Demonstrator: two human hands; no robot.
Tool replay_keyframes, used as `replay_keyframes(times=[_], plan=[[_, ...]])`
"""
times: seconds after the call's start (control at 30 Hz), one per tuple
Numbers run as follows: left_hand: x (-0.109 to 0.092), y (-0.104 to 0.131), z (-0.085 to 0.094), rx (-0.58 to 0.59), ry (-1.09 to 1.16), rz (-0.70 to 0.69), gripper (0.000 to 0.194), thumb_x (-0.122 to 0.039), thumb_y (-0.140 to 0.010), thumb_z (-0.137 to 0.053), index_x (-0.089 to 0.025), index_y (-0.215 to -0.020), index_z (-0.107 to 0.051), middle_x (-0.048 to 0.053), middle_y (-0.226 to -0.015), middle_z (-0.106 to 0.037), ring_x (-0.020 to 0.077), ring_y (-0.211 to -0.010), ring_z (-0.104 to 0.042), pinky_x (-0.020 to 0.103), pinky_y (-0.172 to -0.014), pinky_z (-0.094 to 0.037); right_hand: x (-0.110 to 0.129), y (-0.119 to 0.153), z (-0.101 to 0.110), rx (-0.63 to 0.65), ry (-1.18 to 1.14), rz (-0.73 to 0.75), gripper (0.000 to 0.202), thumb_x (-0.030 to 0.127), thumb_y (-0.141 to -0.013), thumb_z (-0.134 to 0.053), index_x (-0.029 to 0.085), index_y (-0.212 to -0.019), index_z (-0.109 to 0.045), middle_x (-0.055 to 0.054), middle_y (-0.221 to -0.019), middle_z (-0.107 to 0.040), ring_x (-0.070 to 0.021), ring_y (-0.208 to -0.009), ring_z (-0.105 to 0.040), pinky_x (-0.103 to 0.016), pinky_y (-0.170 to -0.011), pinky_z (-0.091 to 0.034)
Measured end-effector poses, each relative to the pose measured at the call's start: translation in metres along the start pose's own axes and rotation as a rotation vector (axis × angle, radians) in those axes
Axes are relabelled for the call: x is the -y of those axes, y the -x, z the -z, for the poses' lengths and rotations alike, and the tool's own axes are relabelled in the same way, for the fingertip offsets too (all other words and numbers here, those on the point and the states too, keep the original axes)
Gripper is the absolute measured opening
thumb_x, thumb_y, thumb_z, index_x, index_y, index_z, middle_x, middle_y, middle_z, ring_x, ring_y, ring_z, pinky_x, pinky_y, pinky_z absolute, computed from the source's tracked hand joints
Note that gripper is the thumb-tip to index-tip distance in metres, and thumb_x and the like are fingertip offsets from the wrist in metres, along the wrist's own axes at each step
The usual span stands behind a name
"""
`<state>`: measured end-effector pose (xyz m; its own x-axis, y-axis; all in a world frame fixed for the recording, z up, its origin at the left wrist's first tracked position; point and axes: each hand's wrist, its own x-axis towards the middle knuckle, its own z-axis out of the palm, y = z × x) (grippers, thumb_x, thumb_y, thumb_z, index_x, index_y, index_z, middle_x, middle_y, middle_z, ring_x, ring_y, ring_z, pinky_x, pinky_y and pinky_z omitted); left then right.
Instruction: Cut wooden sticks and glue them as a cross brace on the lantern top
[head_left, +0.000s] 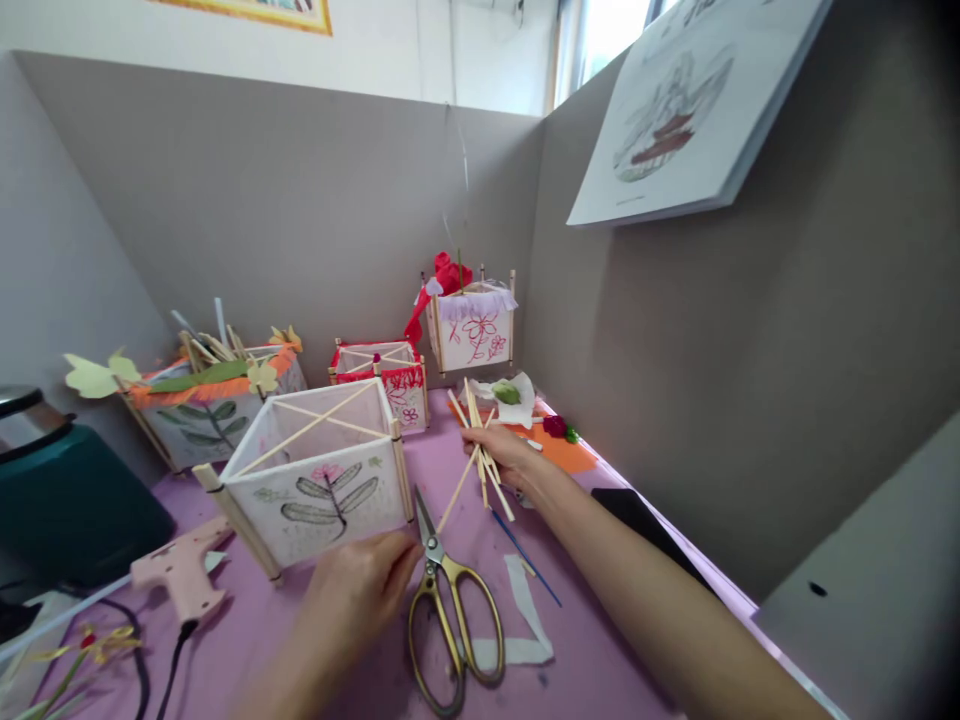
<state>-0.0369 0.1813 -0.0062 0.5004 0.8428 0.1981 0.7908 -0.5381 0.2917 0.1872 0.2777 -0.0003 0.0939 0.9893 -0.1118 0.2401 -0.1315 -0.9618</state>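
My right hand [504,455] grips a loose bundle of thin wooden sticks [487,478] above the purple table. The sticks fan out at different angles, and one long stick slants down toward the scissors. My left hand [367,580] is closed beside the scissors, its fingertips turned away, so what it holds, if anything, is hidden. The gold-handled scissors [442,590] lie with their blades slightly apart, pointing away from me. Just beyond my left hand stands a white paper-sided lantern frame [322,500] with wooden corner posts, crossed sticks on top and a drawn plant.
A pink glue gun [182,575] and a teal container [71,500] sit at left. Behind are an orange-fringed lantern [217,420], a red-trimmed lantern [405,400] and a hanging lantern [476,335]. White strips [525,640] and a blue rod [525,557] lie near the scissors. Grey partitions [315,210] enclose the table.
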Motion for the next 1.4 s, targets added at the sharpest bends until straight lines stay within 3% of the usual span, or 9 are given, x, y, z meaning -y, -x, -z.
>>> replay_keyframes(times=[0.13,0.3,0.5,0.6,0.77,1.07,1.17,1.23,1.4], plan=[[-0.008,0.003,0.011,-0.102,0.041,-0.011,0.032,-0.036,-0.092,-0.041,-0.022,-0.086,-0.068,0.002,-0.077,-0.072,0.017,-0.069,-0.067,0.024,-0.062,-0.043,0.007,0.017,-0.002,-0.155,-0.1,0.282,0.037,0.051,-0.086,-0.045,0.02,-0.067,-0.047,0.004,-0.06,-0.047,-0.0102,-0.056,-0.046,-0.021,-0.053,-0.039],[-0.018,0.002,0.015,-0.164,0.168,0.037,0.03,-0.042,-0.088,-0.046,-0.023,-0.085,-0.069,0.0,-0.068,-0.071,0.0153,-0.063,-0.066,0.022,-0.057,-0.044,-0.018,0.026,-0.036,-0.169,-0.189,0.638,0.024,0.04,-0.087,-0.048,0.02,-0.075,-0.048,0.004,-0.066,-0.048,-0.0109,-0.062,-0.047,-0.022,-0.061,-0.039],[-0.032,-0.011,0.012,-0.123,0.307,0.161,0.032,-0.044,-0.087,-0.046,-0.022,-0.08,-0.067,-0.001,-0.062,-0.068,0.0136,-0.055,-0.064,0.022,-0.055,-0.045,-0.035,0.027,-0.058,-0.192,-0.25,0.617,0.027,0.042,-0.081,-0.057,0.021,-0.071,-0.043,0.008,-0.061,-0.039,-0.0092,-0.055,-0.037,-0.02,-0.055,-0.035],[-0.038,-0.017,0.011,-0.117,0.329,0.15,0.032,-0.043,-0.088,-0.046,-0.02,-0.077,-0.066,-0.001,-0.062,-0.067,0.0133,-0.055,-0.063,0.022,-0.056,-0.044,-0.031,0.025,-0.053,-0.251,-0.246,0.557,0.029,0.047,-0.081,-0.056,0.021,-0.072,-0.045,0.007,-0.058,-0.042,-0.0097,-0.053,-0.041,-0.021,-0.055,-0.038],[-0.043,-0.019,0.011,-0.142,0.289,0.134,0.032,-0.039,-0.088,-0.045,-0.019,-0.075,-0.066,-0.001,-0.058,-0.063,0.0132,-0.054,-0.06,0.021,-0.055,-0.041,-0.037,0.02,-0.042,-0.186,0.075,0.378,0.044,0.047,-0.09,-0.033,0.02,-0.057,-0.045,0.003,-0.05,-0.048,-0.0118,-0.05,-0.051,-0.022,-0.054,-0.041],[-0.033,0.004,0.025,-0.216,0.299,0.173,0.033,-0.033,-0.091,-0.043,-0.018,-0.074,-0.067,0.0,-0.063,-0.065,0.0125,-0.058,-0.059,0.023,-0.057,-0.041,-0.021,0.028,-0.009,-0.27,0.296,0.355,0.04,0.044,-0.085,-0.041,0.021,-0.053,-0.05,-0.002,-0.053,-0.053,-0.0174,-0.057,-0.053,-0.026,-0.057,-0.038],[-0.034,0.011,0.025,-0.265,0.321,0.152,0.023,-0.033,-0.086,-0.053,-0.018,-0.097,-0.067,0.005,-0.09,-0.07,0.0169,-0.08,-0.063,0.026,-0.071,-0.046,0.001,0.051,-0.014,-0.116,0.112,0.34,0.042,0.051,-0.086,-0.041,0.021,-0.059,-0.052,0.001,-0.046,-0.046,-0.0158,-0.047,-0.049,-0.025,-0.047,-0.036],[-0.037,0.013,0.02,-0.239,0.356,0.122,0.04,-0.037,-0.081,-0.06,-0.018,-0.116,-0.058,0.008,-0.109,-0.066,0.0209,-0.096,-0.061,0.03,-0.082,-0.046,0.013,0.073,-0.027,0.06,-0.042,0.358,0.043,0.055,-0.086,-0.042,0.022,-0.061,-0.052,0.004,-0.042,-0.041,-0.0141,-0.04,-0.043,-0.024,-0.039,-0.031],[-0.044,0.022,0.006,-0.06,0.45,0.152,0.032,-0.037,-0.088,-0.046,-0.018,-0.111,-0.057,0.007,-0.095,-0.069,0.0197,-0.084,-0.063,0.028,-0.072,-0.048,0.026,0.114,-0.063,0.137,-0.205,0.356,0.045,0.056,-0.084,-0.049,0.021,-0.056,-0.047,0.003,-0.047,-0.042,-0.012,-0.044,-0.042,-0.023,-0.042,-0.035]])
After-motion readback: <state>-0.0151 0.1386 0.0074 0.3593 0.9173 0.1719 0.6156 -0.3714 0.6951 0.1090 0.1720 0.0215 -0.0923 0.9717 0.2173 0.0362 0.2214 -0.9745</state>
